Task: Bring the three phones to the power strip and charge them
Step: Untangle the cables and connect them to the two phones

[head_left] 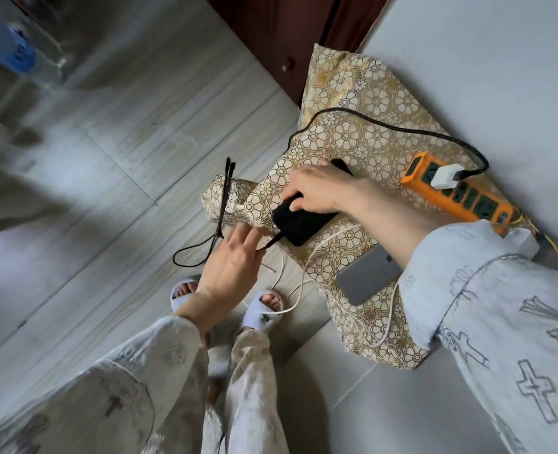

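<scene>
Black phone (298, 221) lies mid-frame on the patterned cloth (362, 126), gripped by the right hand (317, 191); the left hand (235, 257) pinches the plug (271, 242) at its port. Next, seat it firmly. Grey phone (369, 276) waits lower right, near the orange power strip (457, 191).

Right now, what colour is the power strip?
Orange with dark green sockets, seen best in the head view.

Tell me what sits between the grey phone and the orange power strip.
The right forearm crosses above the gap between the grey phone and the orange power strip; on the patterned cloth itself, nothing visible blocks it.
</scene>
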The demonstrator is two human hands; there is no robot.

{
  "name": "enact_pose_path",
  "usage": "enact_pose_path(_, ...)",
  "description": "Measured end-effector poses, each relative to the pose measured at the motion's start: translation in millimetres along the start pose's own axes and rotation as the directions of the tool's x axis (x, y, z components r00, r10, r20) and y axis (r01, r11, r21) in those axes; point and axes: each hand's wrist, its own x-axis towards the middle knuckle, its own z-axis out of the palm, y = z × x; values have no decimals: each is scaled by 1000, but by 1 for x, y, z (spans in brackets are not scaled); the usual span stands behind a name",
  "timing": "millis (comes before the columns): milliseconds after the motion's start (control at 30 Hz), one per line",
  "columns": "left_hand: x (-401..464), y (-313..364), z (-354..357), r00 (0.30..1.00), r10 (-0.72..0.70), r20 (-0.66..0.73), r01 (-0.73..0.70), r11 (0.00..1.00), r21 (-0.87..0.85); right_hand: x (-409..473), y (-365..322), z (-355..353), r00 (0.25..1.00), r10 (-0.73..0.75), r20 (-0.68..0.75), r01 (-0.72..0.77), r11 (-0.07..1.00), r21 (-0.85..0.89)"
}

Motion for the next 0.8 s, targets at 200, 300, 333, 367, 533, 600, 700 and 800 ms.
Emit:
enact_pose_path(200,11,18,18,985,-121,122,132,987,-86,-11,9,27,936,27,-352,-1,997,74)
enact_pose_path(300,18,23,21,980,-175,94,180,982,-54,-31,13,53,891,109,-441,-70,992,105)
enact_pose_path(333,20,25,20,977,-191,92,193,981,-15,-39,13,64,886,145,-440,-110,988,104)
enact_pose_path(367,22,27,21,975,-200,94,198,980,30,-46,14,75,885,185,-427,-152,982,110)
enact_pose_path(533,37,33,24,972,-221,73,207,964,168,-65,26,107,917,253,-309,-219,966,141)
enact_pose_path(600,43,34,24,976,-213,55,198,960,196,-63,28,105,917,246,-315,-189,961,201)
enact_pose_path(700,45,38,24,975,-215,52,199,957,212,-63,30,100,904,262,-337,-163,941,297)
enact_pose_path(800,44,47,23,964,-256,67,235,945,225,-76,30,98,829,347,-439,-158,898,411)
